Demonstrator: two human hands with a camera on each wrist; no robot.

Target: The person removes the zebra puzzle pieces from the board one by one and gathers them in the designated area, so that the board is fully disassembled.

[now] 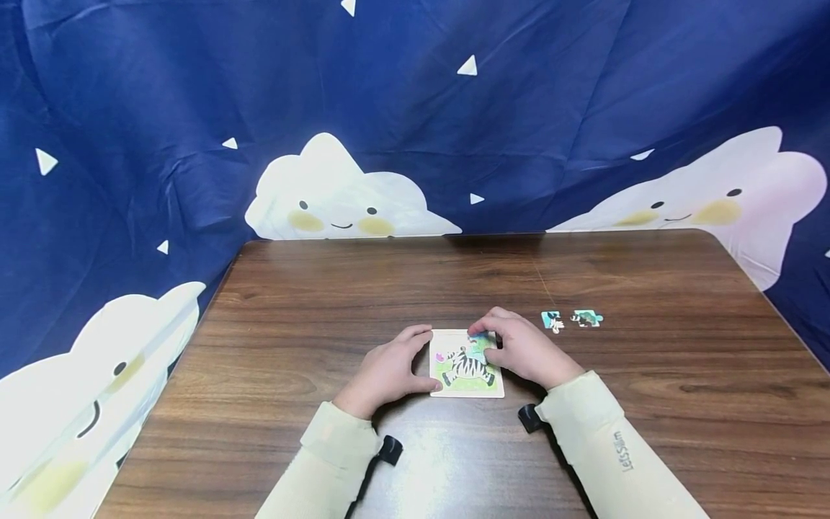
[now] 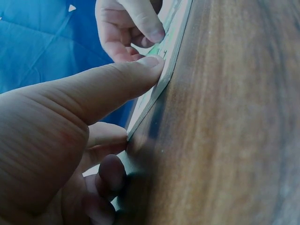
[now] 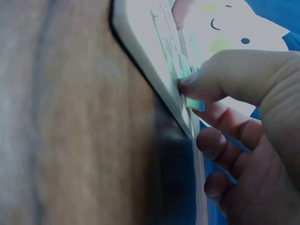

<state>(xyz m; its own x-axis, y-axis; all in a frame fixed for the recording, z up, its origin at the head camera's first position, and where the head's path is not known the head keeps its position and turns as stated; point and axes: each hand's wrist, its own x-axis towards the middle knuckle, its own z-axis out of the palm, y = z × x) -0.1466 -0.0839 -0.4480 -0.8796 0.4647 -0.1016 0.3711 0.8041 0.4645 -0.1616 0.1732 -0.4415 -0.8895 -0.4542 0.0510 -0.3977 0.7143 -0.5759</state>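
Note:
A square jigsaw puzzle board with a white rim and a zebra picture lies on the table. My left hand grips its left side, thumb at the near corner and fingers at the far one. In the left wrist view the thumb presses on the rim. My right hand pinches a green and blue puzzle piece between thumb and index finger, over the board's upper right part. That piece looks tilted against the board; whether any edge is seated is hidden by the fingers.
Two loose puzzle pieces lie on the brown wooden table beyond the right hand. Behind the table hangs a dark blue cloth printed with smiling clouds and white triangles. Black straps sit at both wrists.

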